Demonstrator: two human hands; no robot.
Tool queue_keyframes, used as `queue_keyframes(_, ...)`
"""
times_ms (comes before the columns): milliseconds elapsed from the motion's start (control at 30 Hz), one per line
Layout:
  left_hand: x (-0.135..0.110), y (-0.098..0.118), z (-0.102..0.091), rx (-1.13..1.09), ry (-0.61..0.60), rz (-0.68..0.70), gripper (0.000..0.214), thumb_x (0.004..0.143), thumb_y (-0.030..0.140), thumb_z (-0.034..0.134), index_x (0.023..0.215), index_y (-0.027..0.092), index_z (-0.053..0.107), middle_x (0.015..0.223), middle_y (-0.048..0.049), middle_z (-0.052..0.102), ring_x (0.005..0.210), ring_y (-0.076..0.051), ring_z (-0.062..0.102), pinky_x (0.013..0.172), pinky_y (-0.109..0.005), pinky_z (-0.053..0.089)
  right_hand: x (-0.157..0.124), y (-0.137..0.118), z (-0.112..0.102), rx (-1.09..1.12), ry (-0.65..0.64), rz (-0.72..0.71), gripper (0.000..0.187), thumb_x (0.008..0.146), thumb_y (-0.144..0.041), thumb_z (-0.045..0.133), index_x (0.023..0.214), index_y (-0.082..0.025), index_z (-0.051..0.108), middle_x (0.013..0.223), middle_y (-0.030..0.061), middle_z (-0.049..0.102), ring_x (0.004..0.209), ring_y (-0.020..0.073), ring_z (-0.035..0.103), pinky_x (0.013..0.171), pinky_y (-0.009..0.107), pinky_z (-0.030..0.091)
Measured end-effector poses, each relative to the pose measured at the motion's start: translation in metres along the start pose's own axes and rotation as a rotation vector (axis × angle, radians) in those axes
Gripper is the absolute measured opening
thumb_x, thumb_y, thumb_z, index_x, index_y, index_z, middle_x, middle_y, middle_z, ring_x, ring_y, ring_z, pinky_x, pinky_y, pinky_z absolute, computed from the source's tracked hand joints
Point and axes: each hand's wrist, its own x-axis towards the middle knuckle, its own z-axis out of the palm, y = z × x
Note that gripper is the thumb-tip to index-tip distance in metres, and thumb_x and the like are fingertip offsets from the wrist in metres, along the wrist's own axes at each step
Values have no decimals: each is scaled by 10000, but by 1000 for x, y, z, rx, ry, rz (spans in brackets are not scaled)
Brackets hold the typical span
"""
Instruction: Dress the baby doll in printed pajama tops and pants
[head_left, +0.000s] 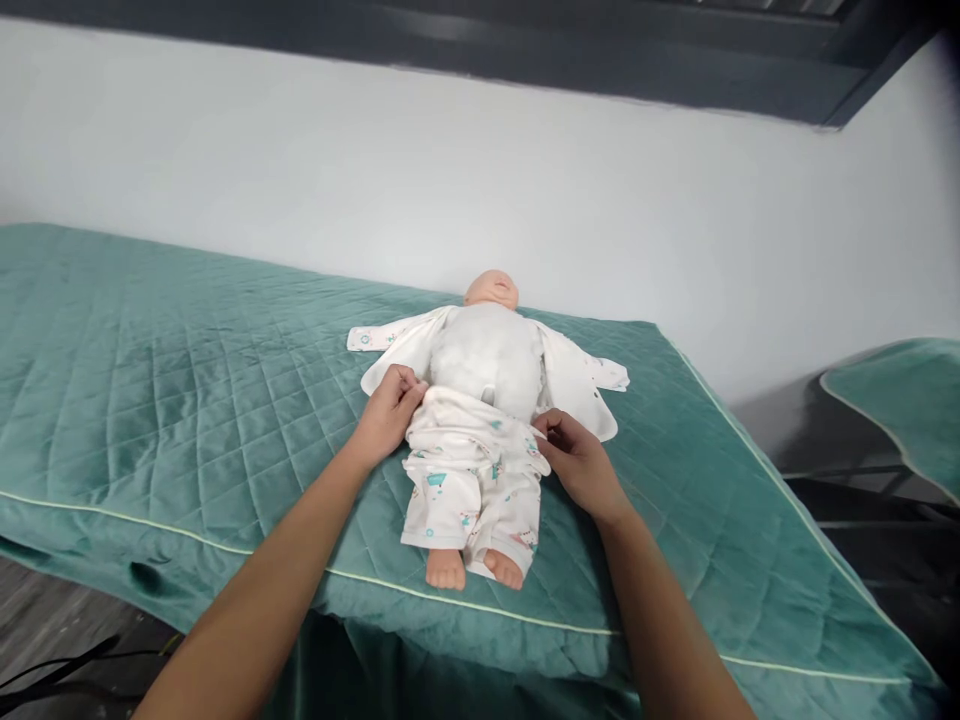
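Note:
A baby doll [487, 350] lies on its back, head toward the wall and bare feet toward me. White printed baby pants [472, 460] cover its legs, their waistband bunched around the hips below the white soft belly. An open white baby jacket [574, 375] spreads out on both sides, with the sleeves stretched outward. My left hand [390, 410] is closed, pinching the waistband at its left side. At the right side of the waistband, my right hand [577, 460] also pinches the fabric, its fingertips partly hidden by the cloth.
The doll rests on a green quilted bed cover [187, 400] with pale piping along its edge. Behind stands a white wall [337, 170] under a dark ledge. Another green covered piece [907, 400] is at the far right. Dark cables [67, 670] lie at the lower left.

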Motion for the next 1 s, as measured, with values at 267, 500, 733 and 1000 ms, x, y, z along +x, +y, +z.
queue_keyframes(267, -6, 9, 2, 31, -83, 5, 229, 877, 407, 653, 884, 192, 574, 729, 31, 520, 672, -115, 469, 619, -248, 344, 15, -25, 7, -354, 246, -237, 97, 908, -285, 614, 841, -233, 565, 808, -7, 550, 711, 144, 481, 665, 292, 401)
queue_keyframes(500, -4, 14, -2, 13, -255, 97, 257, 796, 389, 761, 933, 188, 680, 893, -9, 519, 763, -130, 460, 688, -269, 361, 38, -35, 10, -322, 134, -285, 118, 889, -282, 659, 817, -231, 580, 763, -19, 520, 661, 129, 428, 600, 292, 348)
queue_keyframes(733, 1, 7, 0, -40, 8, -40, 269, 855, 429, 688, 845, 191, 562, 817, 12, 545, 759, -133, 490, 686, -263, 366, 40, -9, 12, -60, 124, -130, 214, 843, -415, 720, 819, -241, 598, 712, -19, 490, 624, 135, 397, 560, 295, 325)
queue_keyframes(1000, 8, 5, 7, -12, 47, -155, 298, 835, 466, 677, 828, 207, 529, 705, 42, 507, 625, -118, 427, 580, -249, 301, 38, -2, 13, -44, 287, -74, 242, 814, -457, 716, 826, -232, 626, 750, 12, 590, 669, 159, 484, 606, 304, 402)
